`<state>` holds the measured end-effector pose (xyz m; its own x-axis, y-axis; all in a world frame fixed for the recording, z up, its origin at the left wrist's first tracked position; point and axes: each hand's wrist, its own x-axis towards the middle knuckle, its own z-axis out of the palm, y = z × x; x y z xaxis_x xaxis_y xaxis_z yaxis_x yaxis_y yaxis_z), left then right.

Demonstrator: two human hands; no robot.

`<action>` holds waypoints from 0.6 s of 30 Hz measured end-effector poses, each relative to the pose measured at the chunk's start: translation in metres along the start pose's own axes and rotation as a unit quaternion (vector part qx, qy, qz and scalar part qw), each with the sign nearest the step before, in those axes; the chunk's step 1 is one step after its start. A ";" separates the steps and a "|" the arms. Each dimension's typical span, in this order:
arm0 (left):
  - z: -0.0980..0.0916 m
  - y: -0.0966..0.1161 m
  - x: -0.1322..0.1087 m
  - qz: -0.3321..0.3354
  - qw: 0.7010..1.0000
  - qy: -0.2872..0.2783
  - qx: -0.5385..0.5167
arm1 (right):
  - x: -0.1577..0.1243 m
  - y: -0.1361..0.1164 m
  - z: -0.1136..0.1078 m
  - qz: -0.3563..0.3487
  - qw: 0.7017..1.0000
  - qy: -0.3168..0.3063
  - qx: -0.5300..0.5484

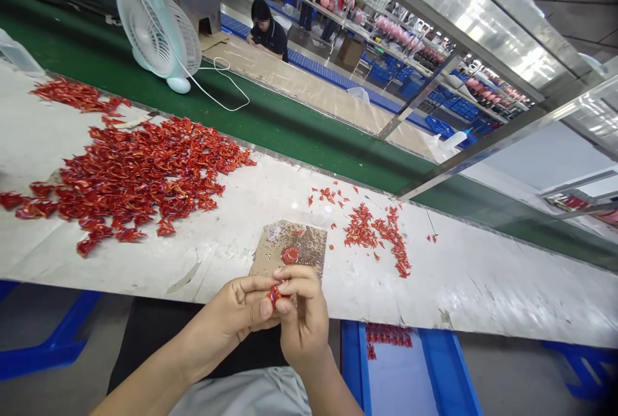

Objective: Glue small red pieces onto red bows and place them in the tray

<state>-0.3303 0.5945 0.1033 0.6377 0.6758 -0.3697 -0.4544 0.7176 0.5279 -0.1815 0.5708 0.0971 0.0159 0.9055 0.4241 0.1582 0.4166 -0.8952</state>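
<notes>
small glossy red piece [275,296] sits pinched between the left hand [232,313] and right hand [304,319], both curled almost shut on it; just ahead lies a speckled cardboard square [270,248] bearing a red blob [290,255], then heaps of red pieces [145,171] on the white bench [434,281].

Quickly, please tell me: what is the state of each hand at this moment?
Left hand: closed, pinching a small red piece.
Right hand: closed, pinching the same piece.

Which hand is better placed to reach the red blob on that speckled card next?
Probably the right hand: it sits directly below the red blob on the speckled card, while the left hand lies further left. Both hands pinch a small red piece.
</notes>
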 end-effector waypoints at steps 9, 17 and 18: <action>-0.026 -0.008 -0.006 0.305 0.836 0.258 0.376 | 0.010 -0.009 0.006 0.241 0.941 -0.020 0.238; -0.054 0.009 -0.010 0.467 0.481 0.252 0.697 | -0.008 0.011 0.005 0.326 0.903 0.055 0.276; -0.066 0.018 -0.012 0.447 0.442 0.305 0.715 | -0.013 0.016 -0.009 0.314 0.913 0.110 0.235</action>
<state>-0.3870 0.6108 0.0665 0.1162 0.8143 0.5687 0.7814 -0.4284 0.4538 -0.1708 0.5653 0.0787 0.1630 0.9613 -0.2222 -0.3908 -0.1439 -0.9092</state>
